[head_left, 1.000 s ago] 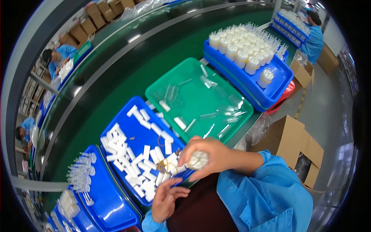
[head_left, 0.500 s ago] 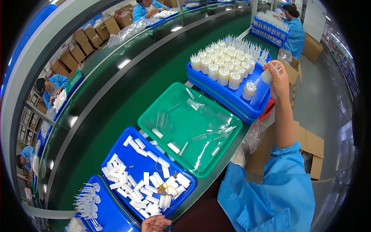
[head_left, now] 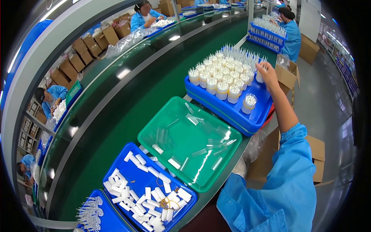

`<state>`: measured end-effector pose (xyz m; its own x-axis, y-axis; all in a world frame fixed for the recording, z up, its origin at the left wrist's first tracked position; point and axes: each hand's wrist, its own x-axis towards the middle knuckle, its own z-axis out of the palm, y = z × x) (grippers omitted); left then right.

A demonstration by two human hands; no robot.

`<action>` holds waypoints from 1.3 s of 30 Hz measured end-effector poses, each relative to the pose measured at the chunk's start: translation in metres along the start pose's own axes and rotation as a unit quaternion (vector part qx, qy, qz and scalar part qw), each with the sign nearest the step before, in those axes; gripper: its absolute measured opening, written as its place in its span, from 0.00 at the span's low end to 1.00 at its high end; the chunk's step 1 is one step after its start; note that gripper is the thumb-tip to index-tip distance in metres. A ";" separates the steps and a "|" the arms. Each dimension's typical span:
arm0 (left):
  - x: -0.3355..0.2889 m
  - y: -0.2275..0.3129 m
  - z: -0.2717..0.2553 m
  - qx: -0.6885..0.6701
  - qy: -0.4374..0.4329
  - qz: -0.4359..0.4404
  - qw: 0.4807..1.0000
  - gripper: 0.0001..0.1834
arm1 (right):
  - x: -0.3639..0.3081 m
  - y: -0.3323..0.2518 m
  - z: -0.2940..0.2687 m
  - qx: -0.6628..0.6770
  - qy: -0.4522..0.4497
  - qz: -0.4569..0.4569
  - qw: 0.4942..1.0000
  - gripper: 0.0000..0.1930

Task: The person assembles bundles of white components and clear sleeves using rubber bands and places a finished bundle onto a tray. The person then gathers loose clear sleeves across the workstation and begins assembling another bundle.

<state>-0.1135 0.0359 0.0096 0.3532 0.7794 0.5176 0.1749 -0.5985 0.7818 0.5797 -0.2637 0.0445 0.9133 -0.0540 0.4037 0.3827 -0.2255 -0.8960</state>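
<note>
My right hand [head_left: 268, 73] reaches to the right end of a blue tray [head_left: 261, 103], its fingers closed round the top of a bundle of clear tubes [head_left: 259, 78] with white filling. Whether the bundle rests on the tray floor, I cannot tell. Several similar bundles [head_left: 222, 89], bound with yellowish bands, stand upright in rows beside it, thin clear stems rising behind them. One bundle [head_left: 249, 103] stands apart near the tray's front corner. My left hand is out of the picture.
A green tray [head_left: 189, 135] holds loose clear tubes and a few white pieces. Nearer, another blue tray [head_left: 106, 172] contains white cylinders [head_left: 135, 195] and rubber bands [head_left: 169, 203]. Clear stemmed parts [head_left: 91, 212] lie at lower left. Cardboard boxes [head_left: 288, 77] stand at right; co-workers sit around the green conveyor [head_left: 127, 104].
My right hand has moved leftward with the bundle, from the tray's right edge to beside the other bundles. My left hand has dropped out of view at the bottom. The view has tilted slightly.
</note>
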 end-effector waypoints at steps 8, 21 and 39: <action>0.000 -0.006 0.002 0.047 0.030 -0.015 0.998 0.22 | 0.005 0.000 -0.007 -0.249 -0.080 -0.053 0.964 0.24; -0.027 -0.006 -0.005 0.123 0.092 -0.083 0.985 0.24 | 0.012 -0.006 0.011 -0.361 -0.032 -0.116 0.925 0.23; -0.005 -0.019 -0.005 0.165 0.065 -0.078 0.981 0.27 | -0.002 -0.008 -0.008 -0.120 -0.142 0.053 0.981 0.22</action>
<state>-0.1231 0.0447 -0.0060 0.1826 0.8704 0.4572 0.5124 -0.4811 0.7113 0.5733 -0.2695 0.0525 0.9615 0.1751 0.2119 0.2700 -0.4571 -0.8475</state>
